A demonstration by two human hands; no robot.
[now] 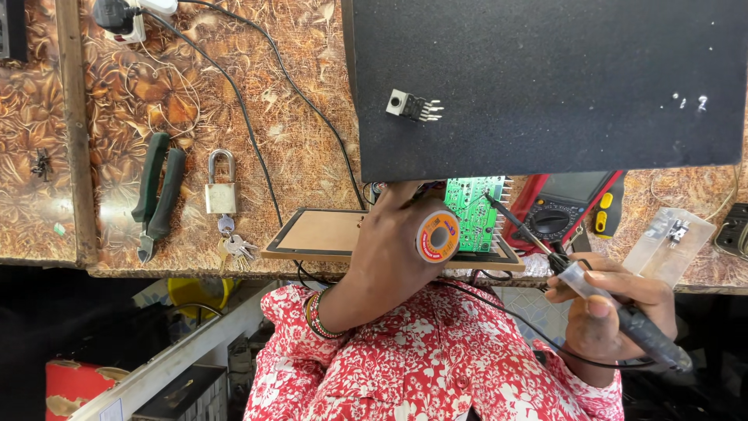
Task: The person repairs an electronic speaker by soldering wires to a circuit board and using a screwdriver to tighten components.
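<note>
Red floral sleeve nearest the lens, both hands working over one green circuit board, which sits on one wooden-framed panel at the bench edge

Left hand rests on the panel just left of the board, closed on one solder spool with an orange rim, held against the board's left edge. Beaded bracelets on that wrist

Right hand is below-right of the board, off the bench edge, wrapped around one soldering iron; its tip reaches up-left onto the board's right side

Containers: one clear plastic box far right of the board, a small part inside, can't tell what

Rest, relative to the board:
- 1 red multimeter, just right
- 1 black mat above, with 1 three-legged transistor on it
- 1 padlock with a key bunch, well left
- 1 green-handled pliers, further left
</note>
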